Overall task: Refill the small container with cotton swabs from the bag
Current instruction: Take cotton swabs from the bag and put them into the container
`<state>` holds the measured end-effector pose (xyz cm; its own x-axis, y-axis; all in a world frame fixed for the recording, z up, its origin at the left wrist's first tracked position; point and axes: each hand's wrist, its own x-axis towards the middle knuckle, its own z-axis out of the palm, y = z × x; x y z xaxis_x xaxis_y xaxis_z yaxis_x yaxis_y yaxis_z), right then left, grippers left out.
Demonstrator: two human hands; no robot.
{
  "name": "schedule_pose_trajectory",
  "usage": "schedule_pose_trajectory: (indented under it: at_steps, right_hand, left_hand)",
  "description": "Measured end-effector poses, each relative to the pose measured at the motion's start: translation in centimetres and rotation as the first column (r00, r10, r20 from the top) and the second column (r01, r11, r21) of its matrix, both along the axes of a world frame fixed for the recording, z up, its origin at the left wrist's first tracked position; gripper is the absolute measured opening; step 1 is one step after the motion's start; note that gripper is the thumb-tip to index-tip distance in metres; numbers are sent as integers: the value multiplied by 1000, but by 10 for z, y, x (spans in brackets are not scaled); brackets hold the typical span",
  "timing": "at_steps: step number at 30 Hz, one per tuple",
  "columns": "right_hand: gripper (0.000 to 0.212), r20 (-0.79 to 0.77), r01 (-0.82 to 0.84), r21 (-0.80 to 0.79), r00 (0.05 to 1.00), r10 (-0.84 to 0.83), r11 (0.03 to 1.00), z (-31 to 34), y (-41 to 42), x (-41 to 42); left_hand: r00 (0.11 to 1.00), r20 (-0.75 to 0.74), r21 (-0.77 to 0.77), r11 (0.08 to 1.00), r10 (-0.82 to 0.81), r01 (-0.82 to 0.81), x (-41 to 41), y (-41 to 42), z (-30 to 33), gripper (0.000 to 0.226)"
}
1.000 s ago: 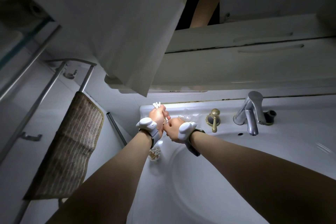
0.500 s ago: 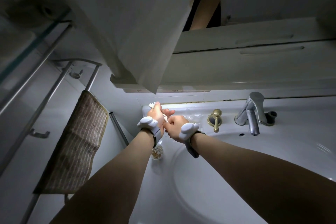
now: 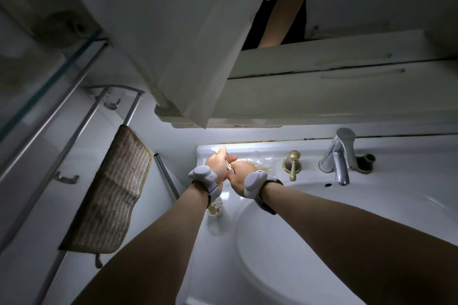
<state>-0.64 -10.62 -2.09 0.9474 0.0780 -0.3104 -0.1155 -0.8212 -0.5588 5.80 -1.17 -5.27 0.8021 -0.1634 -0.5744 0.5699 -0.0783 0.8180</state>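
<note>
head view: left hand pinches cotton swabs, right hand grips bag on counter; small container sits under left wrist (half hidden), a blind drop could scatter swabs into sink.

Grey wrist-worn trackers, bare forearms

sink | on rim: small container, bag

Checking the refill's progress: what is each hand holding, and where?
Left hand pinches cotton swabs mid-stick. Right hand's grip cannot be told.
</note>
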Motion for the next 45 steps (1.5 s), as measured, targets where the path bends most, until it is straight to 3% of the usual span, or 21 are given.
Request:
schedule_pose_trajectory:
  at_steps: [3,7,12,18,21,28,32,36,40,42,45]
  right_hand:
    - [13,9,-4,-44,1000,4,999,1,-5,-4]
    - [21,-67,34,-116,997,-42,993,2,-9,-8]
    - [17,-75,16,-132,997,-26,991,0,-10,-12]
    - [12,-69,-32,-180,997,20,983,-1,-13,-20]
    - [15,-35,-55,-173,998,50,983,6,-9,-24]
    - [21,-26,20,16,999,-20,1000,3,0,-33]
    - [33,-52,5,9,999,-5,1000,-18,7,-33]
    - [71,-145,-20,38,989,25,999,-45,9,-31]
    - [92,-165,-93,-16,982,89,996,-74,22,-26]
    - [94,-163,-107,-6,981,105,994,-86,31,-24]
    - [78,-137,-97,23,986,99,995,-100,45,-18]
  left_hand:
    - [997,74,106,994,-34,26,-8,0,6,42]
    - [948,214,388,911,-238,141,-15,5,10,50]
    - [941,245,294,943,-232,156,-24,14,7,45]
    - [975,153,152,979,-162,138,-34,26,20,35]
    - [981,159,162,984,-107,81,-38,30,29,32]
    - [972,231,214,977,-50,-1,-49,43,38,29]
    - [959,277,247,969,-66,-5,-49,57,39,30]
    - [946,314,272,962,-82,-7,-44,71,36,24]
    - [952,292,294,956,-88,-1,-38,89,21,27]
    - [960,264,300,954,-97,14,-38,97,12,28]
    - [968,225,288,957,-109,41,-41,106,-1,28]
